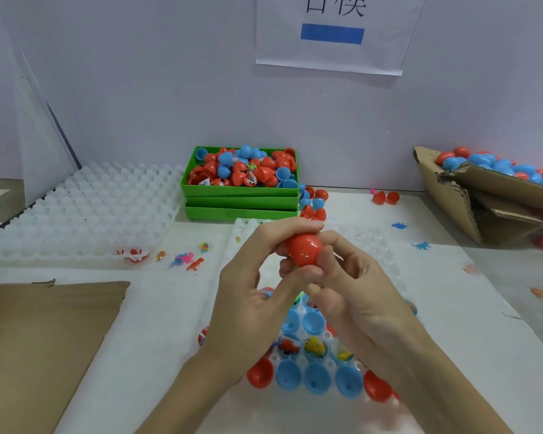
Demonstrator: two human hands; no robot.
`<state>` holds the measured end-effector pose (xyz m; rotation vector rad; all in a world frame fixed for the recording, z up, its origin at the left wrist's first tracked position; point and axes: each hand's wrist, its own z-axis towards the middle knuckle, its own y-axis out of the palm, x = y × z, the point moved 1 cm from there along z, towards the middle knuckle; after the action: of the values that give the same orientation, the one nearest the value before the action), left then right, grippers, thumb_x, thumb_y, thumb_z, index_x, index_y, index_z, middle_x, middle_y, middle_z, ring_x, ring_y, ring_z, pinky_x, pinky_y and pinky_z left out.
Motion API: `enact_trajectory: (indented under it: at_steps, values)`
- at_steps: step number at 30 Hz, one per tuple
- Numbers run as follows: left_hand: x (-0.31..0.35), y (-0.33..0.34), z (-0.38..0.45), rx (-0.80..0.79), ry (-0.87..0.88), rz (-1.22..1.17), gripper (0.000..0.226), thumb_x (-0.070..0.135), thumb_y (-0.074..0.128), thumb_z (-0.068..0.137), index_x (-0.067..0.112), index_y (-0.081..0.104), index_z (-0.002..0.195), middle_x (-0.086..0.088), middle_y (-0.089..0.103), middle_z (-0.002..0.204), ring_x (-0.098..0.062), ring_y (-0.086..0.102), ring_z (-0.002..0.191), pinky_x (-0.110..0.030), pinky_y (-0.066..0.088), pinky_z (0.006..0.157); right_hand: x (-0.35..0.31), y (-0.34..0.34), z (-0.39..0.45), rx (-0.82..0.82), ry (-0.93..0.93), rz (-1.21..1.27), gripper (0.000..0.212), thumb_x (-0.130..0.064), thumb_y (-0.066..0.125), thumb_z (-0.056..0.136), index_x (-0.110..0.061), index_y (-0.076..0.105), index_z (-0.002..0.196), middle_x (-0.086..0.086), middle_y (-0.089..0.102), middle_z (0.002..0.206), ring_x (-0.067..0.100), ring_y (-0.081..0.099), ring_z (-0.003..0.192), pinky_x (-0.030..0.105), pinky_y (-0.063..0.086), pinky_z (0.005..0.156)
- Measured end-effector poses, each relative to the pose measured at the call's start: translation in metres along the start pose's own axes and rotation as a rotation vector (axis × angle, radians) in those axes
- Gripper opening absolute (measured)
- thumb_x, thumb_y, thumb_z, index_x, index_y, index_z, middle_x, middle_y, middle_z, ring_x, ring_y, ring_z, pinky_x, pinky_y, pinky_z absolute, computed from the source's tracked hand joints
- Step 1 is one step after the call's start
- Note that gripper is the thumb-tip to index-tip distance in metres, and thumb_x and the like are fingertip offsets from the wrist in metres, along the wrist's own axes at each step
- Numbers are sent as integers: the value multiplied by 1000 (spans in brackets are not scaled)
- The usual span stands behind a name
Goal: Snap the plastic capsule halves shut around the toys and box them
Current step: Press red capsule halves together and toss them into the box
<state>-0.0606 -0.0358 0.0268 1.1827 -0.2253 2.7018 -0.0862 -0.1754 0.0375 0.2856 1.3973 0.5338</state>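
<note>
White egg trays (85,211) lie stacked at the left, and a green bin (240,191) of capsule halves stands behind. Above a white tray (298,355) of blue halves, the left hand (251,296) and right hand (355,286) both clamp a red capsule (304,249). Farther right, a cardboard box (470,195) holds finished capsules.

Two bare hands, the left hand (251,286) and the right hand (355,292), are seen with forearms uncovered to the frame edge. No sleeves, gloves, rings or watches are worn on the parts shown.
</note>
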Motion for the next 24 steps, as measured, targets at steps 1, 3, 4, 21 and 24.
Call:
enact_trajectory:
  at_steps: [1, 3, 4, 21, 24]
  values:
    - [-1, -2, 0, 3, 18, 30, 31, 37, 65, 98, 23, 65, 126, 9, 69, 126, -25, 63, 125, -24, 49, 104, -2, 2, -1, 14, -20, -39, 43, -40, 81, 75, -11, 76, 106, 15, 76, 108, 28, 75, 100, 27, 59, 88]
    - [-2, -5, 1, 22, 53, 97, 32, 36, 66, 98, 19, 67, 125, 11, 70, 123, -21, 64, 124, -21, 49, 102, -3, 4, -3, 44, -60, -98, 42, -39, 78, 78, -10, 78, 108, 17, 77, 108, 32, 76, 102, 29, 60, 87]
    - [-2, -7, 1, 35, 68, 135, 33, 37, 67, 98, 17, 68, 125, 12, 70, 123, -18, 64, 123, -20, 49, 101, -2, 5, -3, 68, -65, -117, 44, -39, 78, 79, -7, 77, 109, 19, 77, 107, 34, 76, 102, 29, 61, 86]
    - [-12, -20, 10, 1, -117, 18, 34, 11, 76, 90, 20, 75, 123, 11, 77, 118, -14, 70, 119, -19, 54, 99, -6, -3, -4, 193, -304, -551, 23, -18, 75, 89, -13, 75, 111, 0, 80, 99, 20, 78, 88, 21, 60, 80]
    - [-11, -20, 10, 0, -104, 5, 34, 10, 74, 90, 16, 75, 124, 9, 77, 120, -16, 68, 123, -21, 53, 102, -6, -3, -5, 166, -339, -601, 22, -17, 73, 91, -14, 75, 113, -1, 80, 100, 20, 78, 90, 22, 60, 81]
